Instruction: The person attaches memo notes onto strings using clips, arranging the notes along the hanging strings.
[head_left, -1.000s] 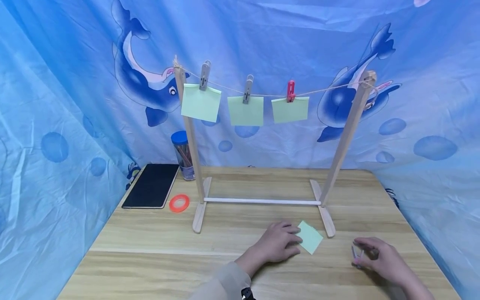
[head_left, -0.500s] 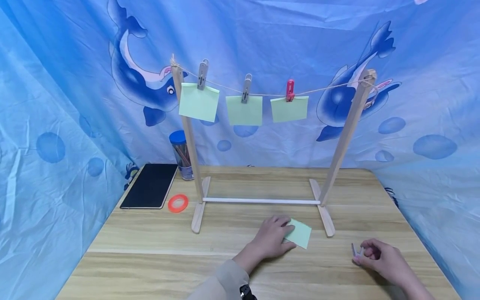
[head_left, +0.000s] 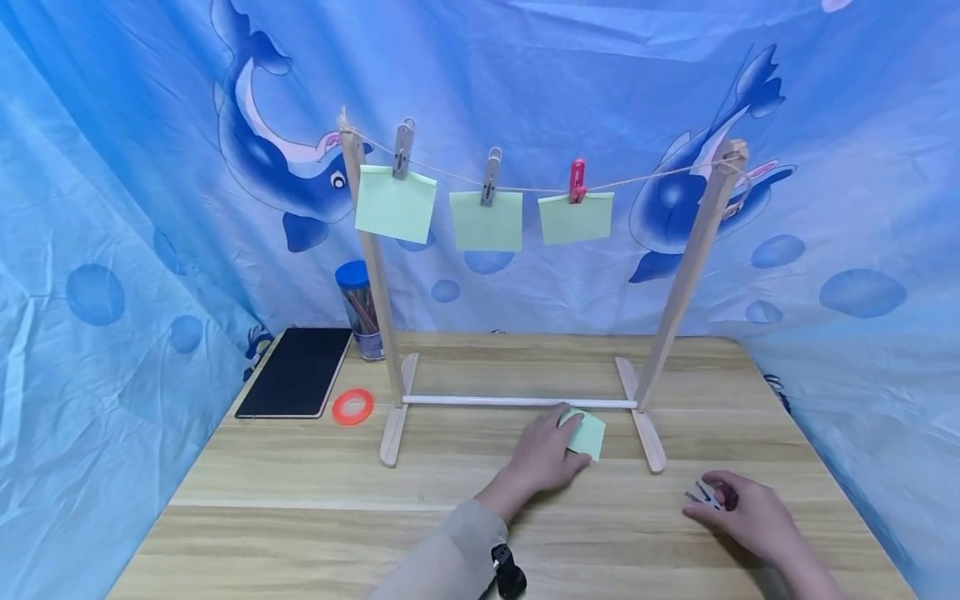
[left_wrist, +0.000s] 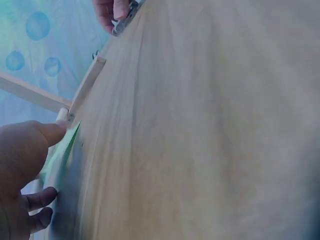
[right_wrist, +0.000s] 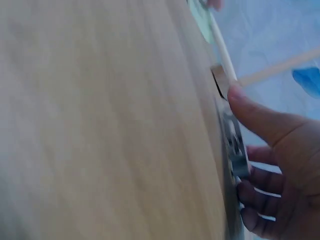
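Note:
My left hand (head_left: 546, 454) pinches a pale green paper note (head_left: 588, 435) in front of the rack's crossbar; in the left wrist view the thumb lies over the note (left_wrist: 62, 150), partly hiding it. At the right, just above the table, my right hand (head_left: 750, 510) holds a grey clothespin (head_left: 703, 495) by thumb and fingers. The right wrist view shows that clothespin (right_wrist: 235, 142) side-on, near the wood surface. Three green notes hang from a string (head_left: 637, 180) on the wooden rack (head_left: 684, 279), two under grey clothespins (head_left: 490, 177) and one under a red clothespin (head_left: 577, 181).
A black tablet-like board (head_left: 296, 372) lies at the back left of the table (head_left: 300, 517). Beside it are an orange ring (head_left: 352, 407) and a blue-lidded jar (head_left: 360, 310) holding thin sticks. The rack's feet (head_left: 649, 442) and white crossbar (head_left: 517, 402) stand behind the hands.
The left hand has drawn the green note leftward, then away from me toward the crossbar. The right hand has shifted slightly left, and its clothespin has turned.

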